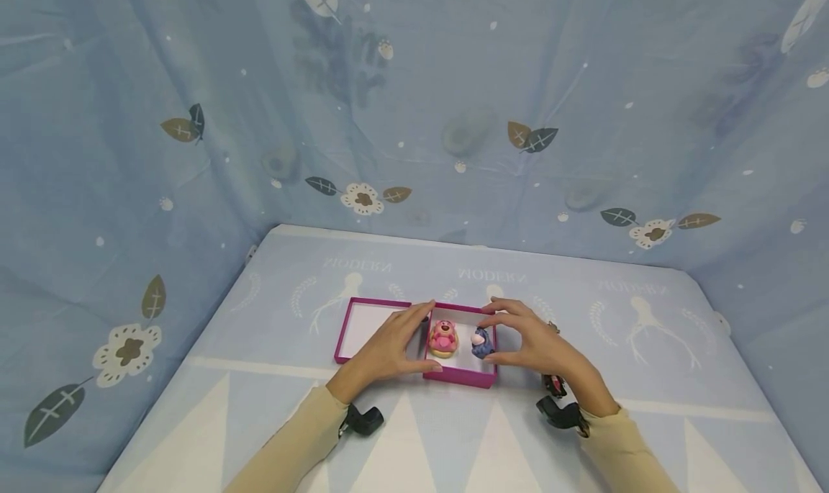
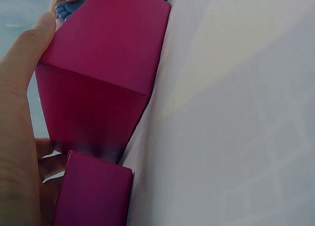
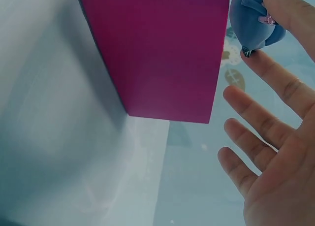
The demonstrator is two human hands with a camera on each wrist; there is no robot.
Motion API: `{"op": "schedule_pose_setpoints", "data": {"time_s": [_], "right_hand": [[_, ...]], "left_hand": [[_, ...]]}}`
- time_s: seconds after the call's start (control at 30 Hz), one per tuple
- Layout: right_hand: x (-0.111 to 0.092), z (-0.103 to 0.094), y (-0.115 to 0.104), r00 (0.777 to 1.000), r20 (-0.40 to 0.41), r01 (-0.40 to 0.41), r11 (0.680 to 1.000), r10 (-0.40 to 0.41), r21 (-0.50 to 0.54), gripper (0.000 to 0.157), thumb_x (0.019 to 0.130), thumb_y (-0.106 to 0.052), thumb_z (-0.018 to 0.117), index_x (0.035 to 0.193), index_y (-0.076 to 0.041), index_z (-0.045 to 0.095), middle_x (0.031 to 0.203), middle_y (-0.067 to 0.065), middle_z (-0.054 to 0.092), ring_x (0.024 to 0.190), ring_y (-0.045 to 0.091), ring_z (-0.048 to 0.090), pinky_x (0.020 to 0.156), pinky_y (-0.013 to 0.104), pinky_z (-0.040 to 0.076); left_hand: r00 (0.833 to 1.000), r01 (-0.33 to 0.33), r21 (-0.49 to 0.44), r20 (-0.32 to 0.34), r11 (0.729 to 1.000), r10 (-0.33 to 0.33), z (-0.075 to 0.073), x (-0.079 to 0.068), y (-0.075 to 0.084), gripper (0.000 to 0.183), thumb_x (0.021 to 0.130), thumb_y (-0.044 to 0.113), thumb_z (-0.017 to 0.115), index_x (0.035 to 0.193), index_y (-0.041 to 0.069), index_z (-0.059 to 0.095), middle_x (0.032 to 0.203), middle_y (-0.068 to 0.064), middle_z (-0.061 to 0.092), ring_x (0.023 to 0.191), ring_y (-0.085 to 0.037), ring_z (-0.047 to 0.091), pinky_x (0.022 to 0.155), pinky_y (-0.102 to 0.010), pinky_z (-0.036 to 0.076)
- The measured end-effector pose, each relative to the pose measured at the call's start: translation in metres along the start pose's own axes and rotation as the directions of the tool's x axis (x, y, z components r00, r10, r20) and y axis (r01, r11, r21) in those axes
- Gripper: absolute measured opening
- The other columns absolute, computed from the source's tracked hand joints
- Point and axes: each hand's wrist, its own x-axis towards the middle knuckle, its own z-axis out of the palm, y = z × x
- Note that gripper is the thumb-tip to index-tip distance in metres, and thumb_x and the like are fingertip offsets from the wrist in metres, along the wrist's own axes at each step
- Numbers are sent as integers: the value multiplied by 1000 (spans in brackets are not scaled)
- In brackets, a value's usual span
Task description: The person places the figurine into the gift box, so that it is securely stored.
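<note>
A magenta box (image 1: 458, 377) with a white inside lies on the table, its top uncovered. Inside at the left sits a pink bear figurine (image 1: 443, 338) on a yellowish base. My right hand (image 1: 536, 340) pinches a blue donkey-like figurine (image 1: 482, 343) between thumb and index finger, at the box's right side. In the right wrist view the figurine (image 3: 251, 19) shows above the box rim, the other fingers spread apart. My left hand (image 1: 388, 345) holds the box's left side, thumb at the near edge and a finger at the far edge.
A shallow magenta lid (image 1: 369, 327) with a white inside lies left of the box, partly behind the left hand. A small dark and red item (image 1: 554, 386) is partly hidden beneath the right wrist. A patterned blue curtain (image 1: 414, 104) stands behind the table.
</note>
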Motion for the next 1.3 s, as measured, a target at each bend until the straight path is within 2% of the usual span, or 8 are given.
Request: {"op": "schedule_pose_setpoints", "data": {"time_s": [0.23,0.43,0.87,1.1,1.3], "right_hand": [[6,9,2,999,26,25,1000,-25,8,49,72,-41,86,115,-25,69,139,5,53,139,35,37,106,63,39],[12,16,2,998,44,45,999,-46,29,48,73,-37,86,115,-22,70,139,7,54,143,36,32,109,64,34],[23,22,2,996,65,56,997,-59,50,48,72,-40,86,115,-26,70,141,6,51,144,36,30,111,65,30],[30,27,1,995,73,72,996,-75,45,52,71,-40,87,118,-29,70,143,7,45,133,34,41,105,64,37],[35,28,-3,992,86,94,995,-97,35,54,70,-42,87,119,-25,70,143,13,44,132,36,41,103,64,38]], "left_hand": [[1000,1,11,8,1000,-1,0,0,0,109,74,73,67,157,19,21,159,0,33,143,-24,36,115,-48,34],[1000,21,-2,19,1000,-21,1,0,1,109,74,71,68,158,21,20,160,0,31,143,-26,36,115,-50,34],[1000,12,6,11,1000,-12,0,0,0,108,75,71,68,157,20,21,159,-1,33,142,-27,37,115,-50,34],[1000,-8,10,-8,1000,9,-1,0,0,108,74,69,70,157,16,23,158,-3,35,140,-28,39,115,-49,33],[1000,2,6,5,1000,-2,-2,0,2,108,74,67,71,157,18,22,158,-2,34,141,-29,38,115,-50,33]]}}
